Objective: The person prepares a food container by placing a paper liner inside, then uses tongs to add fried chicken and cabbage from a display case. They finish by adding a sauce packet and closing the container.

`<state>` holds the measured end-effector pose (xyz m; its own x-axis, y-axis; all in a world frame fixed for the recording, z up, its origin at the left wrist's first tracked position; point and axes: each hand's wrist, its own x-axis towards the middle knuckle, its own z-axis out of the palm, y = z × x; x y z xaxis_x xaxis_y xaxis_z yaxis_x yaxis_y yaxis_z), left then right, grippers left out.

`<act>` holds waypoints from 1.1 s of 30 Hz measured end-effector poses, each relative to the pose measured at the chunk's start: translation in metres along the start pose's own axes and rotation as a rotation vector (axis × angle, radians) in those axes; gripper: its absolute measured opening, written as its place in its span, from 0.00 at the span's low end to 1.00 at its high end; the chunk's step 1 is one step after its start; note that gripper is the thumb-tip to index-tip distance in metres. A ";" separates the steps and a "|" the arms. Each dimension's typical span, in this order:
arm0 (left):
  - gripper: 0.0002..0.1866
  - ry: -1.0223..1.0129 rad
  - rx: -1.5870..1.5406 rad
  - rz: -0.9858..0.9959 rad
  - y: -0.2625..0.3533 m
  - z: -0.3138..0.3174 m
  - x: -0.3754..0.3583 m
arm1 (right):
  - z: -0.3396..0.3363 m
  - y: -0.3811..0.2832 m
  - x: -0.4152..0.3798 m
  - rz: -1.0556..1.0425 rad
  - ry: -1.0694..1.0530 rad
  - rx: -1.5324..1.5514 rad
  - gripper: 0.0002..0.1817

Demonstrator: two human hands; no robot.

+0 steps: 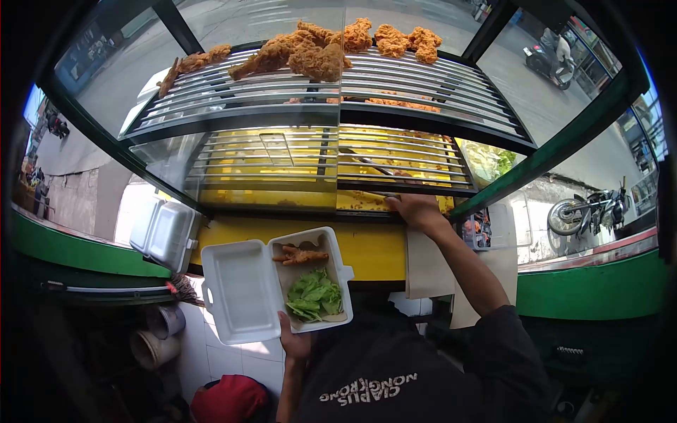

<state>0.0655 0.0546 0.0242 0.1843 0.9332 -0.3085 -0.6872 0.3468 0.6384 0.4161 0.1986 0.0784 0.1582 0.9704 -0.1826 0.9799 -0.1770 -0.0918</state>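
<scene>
My left hand grips the near edge of an open white foam takeaway box, its thumb over the rim. Inside the paper-lined half lie a piece of fried chicken and shredded green lettuce. The box's lid half hangs open to the left. My right hand reaches into the lower level of the glass display case, closed around what looks like metal tongs. Their far end lies over the lower rack, partly behind bars and glare.
Several fried chicken pieces sit on the upper rack. Closed foam boxes stand at the left. Brown paper sheets hang at right, near a clear container. Bagged greens are behind the case's right post.
</scene>
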 end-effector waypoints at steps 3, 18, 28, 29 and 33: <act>0.34 0.030 -0.023 -0.012 0.008 -0.024 0.005 | 0.029 0.010 0.016 -0.279 0.579 0.039 0.29; 0.33 0.011 -0.007 0.004 0.048 -0.049 0.019 | -0.118 -0.149 -0.030 -1.061 0.824 0.110 0.10; 0.34 0.023 -0.007 -0.069 0.036 -0.037 0.025 | -0.164 -0.189 0.002 -1.058 1.017 -0.411 0.10; 0.35 0.035 -0.004 -0.075 0.032 -0.037 0.027 | -0.163 -0.187 0.003 -1.053 1.029 -0.402 0.10; 0.35 0.003 0.084 -0.101 0.032 -0.024 0.030 | -0.169 -0.182 -0.002 -1.025 1.035 -0.469 0.12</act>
<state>0.0324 0.0915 0.0182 0.2476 0.8930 -0.3758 -0.6037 0.4456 0.6610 0.2584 0.2564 0.2613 -0.7717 0.3592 0.5249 0.6344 0.4932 0.5952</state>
